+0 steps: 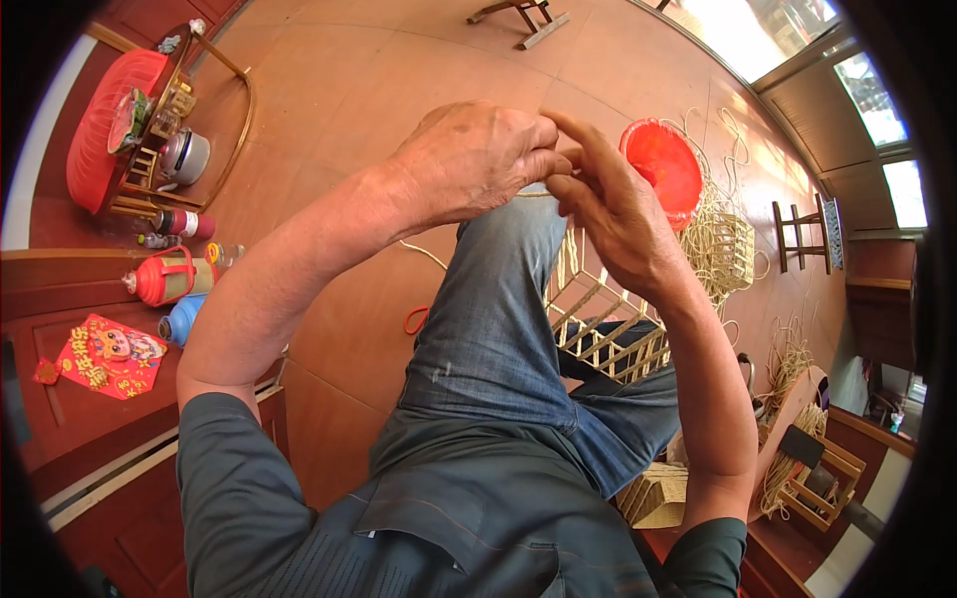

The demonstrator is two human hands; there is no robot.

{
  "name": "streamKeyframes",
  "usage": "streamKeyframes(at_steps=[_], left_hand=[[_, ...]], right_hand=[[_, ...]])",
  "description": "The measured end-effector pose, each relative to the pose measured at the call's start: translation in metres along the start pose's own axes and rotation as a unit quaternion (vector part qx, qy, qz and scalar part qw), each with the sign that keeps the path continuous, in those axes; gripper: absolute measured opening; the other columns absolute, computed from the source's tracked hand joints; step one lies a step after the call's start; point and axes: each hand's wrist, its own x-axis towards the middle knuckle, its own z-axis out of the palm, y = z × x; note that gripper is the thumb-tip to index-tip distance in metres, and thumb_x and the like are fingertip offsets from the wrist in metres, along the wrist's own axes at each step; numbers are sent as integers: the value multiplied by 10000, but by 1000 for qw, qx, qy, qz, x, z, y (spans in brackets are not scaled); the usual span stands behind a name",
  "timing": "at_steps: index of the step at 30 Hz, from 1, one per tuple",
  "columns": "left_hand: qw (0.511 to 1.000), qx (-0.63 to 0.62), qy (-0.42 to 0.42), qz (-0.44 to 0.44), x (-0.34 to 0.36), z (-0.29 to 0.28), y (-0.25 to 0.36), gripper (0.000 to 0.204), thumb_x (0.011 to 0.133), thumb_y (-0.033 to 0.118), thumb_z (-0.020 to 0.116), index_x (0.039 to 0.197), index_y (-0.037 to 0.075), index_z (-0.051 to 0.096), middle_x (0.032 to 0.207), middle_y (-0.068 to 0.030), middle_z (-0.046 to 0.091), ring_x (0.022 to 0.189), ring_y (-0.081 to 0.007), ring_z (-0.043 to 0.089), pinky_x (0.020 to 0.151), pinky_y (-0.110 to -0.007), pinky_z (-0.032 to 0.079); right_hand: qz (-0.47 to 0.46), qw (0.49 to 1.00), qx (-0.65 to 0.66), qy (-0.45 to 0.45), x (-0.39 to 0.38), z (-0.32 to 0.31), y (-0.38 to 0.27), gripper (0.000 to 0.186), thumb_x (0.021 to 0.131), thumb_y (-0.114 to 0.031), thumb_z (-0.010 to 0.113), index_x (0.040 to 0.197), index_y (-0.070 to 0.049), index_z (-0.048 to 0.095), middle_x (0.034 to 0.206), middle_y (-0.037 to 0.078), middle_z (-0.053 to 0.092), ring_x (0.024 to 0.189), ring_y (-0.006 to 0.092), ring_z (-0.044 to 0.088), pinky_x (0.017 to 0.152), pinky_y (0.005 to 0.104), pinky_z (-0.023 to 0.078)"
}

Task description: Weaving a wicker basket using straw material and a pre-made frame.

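Observation:
Above my knee my left hand [483,154] and my right hand [623,214] meet fingertip to fingertip, both closed in a pinch. A short stretch of thin straw-coloured cord [535,194] shows between them, running toward my right fingers; the fingers hide the rest. Below my right hand, by my legs, is an open lattice frame [608,344] with pale cord wound over its bars. Another length of pale cord [427,252] shows beside my left forearm.
A red basin [661,171] stands on the floor among loose cord [713,214] and a woven piece [738,254]. Wooden stools [802,237] stand at right and far. On the left are a rack with a pot [185,157] and a red thermos [159,279].

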Motion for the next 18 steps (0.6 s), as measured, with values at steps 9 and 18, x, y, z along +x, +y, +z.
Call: streamKeyframes(at_steps=[9, 18], left_hand=[[992, -117, 35, 11, -22, 22, -64, 364, 1128, 371, 604, 1030, 40, 722, 821, -99, 678, 755, -262, 650, 732, -396, 519], [885, -116, -100, -439, -181, 259, -272, 309, 1012, 397, 640, 959, 131, 788, 888, -173, 767, 828, -316, 739, 783, -498, 570]], right_hand=[[37, 998, -15, 41, -6, -18, 61, 250, 1150, -230, 603, 1154, -22, 741, 973, -14, 687, 941, 81, 616, 848, 258, 499], [162, 963, 13, 214, -27, -79, 93, 322, 1147, -345, 599, 1235, -82, 763, 704, -122, 329, 606, 5, 267, 543, 232, 194]])
